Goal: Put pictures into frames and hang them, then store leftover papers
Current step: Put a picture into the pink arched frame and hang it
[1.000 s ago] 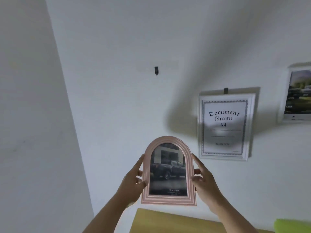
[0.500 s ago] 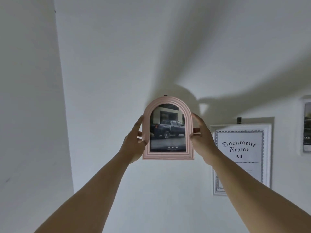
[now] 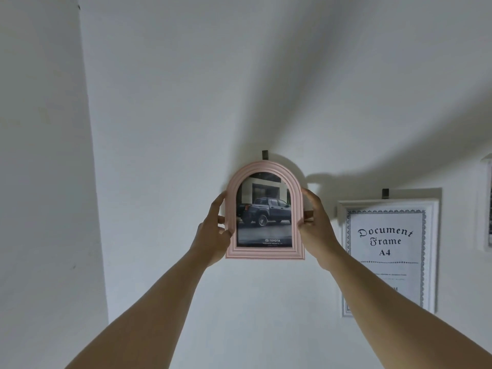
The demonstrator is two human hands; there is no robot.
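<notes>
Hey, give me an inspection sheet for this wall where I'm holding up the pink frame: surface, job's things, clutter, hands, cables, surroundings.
Surface: white wall, carrying hooks and frames.
Job's things: pink frame with a truck photo, held upright, its top just under a dark hook; whether it has caught cannot be told. A white document frame hangs to the right on a second hook.
Clutter: nothing seen.
Hands: left hand grips the pink frame's left side, right hand its right side.
Cables: nothing seen.
Surroundings: a side wall meets the white wall at a corner on the left; a third frame is cut off at the right edge.
</notes>
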